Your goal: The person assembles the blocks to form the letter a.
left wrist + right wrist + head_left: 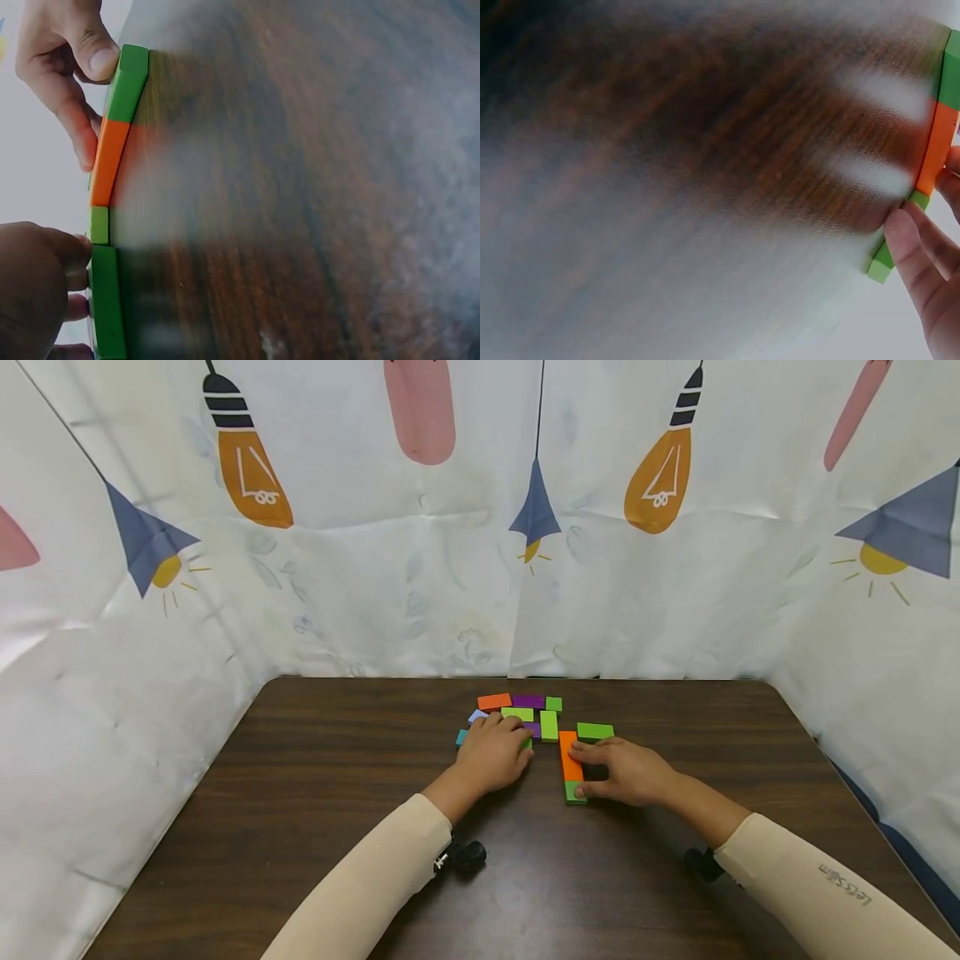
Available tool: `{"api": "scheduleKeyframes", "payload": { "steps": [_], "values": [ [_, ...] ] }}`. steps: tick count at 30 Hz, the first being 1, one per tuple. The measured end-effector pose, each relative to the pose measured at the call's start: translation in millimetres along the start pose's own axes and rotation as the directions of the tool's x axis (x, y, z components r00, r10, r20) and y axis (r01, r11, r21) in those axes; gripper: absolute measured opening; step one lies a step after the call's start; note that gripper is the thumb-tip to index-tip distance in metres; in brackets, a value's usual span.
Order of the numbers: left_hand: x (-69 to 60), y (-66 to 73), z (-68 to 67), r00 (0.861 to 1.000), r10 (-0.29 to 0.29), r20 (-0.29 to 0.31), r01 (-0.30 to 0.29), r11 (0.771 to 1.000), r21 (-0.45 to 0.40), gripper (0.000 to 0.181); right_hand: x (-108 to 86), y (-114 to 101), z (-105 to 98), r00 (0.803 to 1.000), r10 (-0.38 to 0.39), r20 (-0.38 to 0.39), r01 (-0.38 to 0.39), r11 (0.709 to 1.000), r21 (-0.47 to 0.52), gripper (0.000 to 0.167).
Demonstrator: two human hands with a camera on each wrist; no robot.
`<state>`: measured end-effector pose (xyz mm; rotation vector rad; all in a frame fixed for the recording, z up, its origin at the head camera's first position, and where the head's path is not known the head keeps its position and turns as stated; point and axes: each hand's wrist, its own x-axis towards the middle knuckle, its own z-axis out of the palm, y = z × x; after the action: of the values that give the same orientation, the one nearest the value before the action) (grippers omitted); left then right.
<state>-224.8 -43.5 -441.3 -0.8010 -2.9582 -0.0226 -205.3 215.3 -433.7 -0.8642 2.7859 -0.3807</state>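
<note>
My left hand rests over the left part of a cluster of coloured rectangular blocks, hiding some; its fingertips touch them. A light green block, a purple block and a blue block show around it. My right hand is spread at the cluster's right side. Its thumb touches a small green block, and its fingertips touch the orange block lying end to end with it. In the left wrist view, a long green block lies beside my left fingers.
Behind my hands lie an orange-red block, a purple block and a small green block. An upright light green block and a green block stand nearby. The brown table meets a printed curtain.
</note>
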Motion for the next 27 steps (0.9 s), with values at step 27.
{"api": "scheduleKeyframes", "payload": {
  "steps": [27],
  "values": [
    [-20.5, 5.8, 4.1, 0.993, 0.097, -0.061, -0.099, 0.995, -0.018, 0.035, 0.3, 1, 1, 1.000, 0.006, -0.002, -0.006, 1.000, -0.002, 0.074]
  ]
}}
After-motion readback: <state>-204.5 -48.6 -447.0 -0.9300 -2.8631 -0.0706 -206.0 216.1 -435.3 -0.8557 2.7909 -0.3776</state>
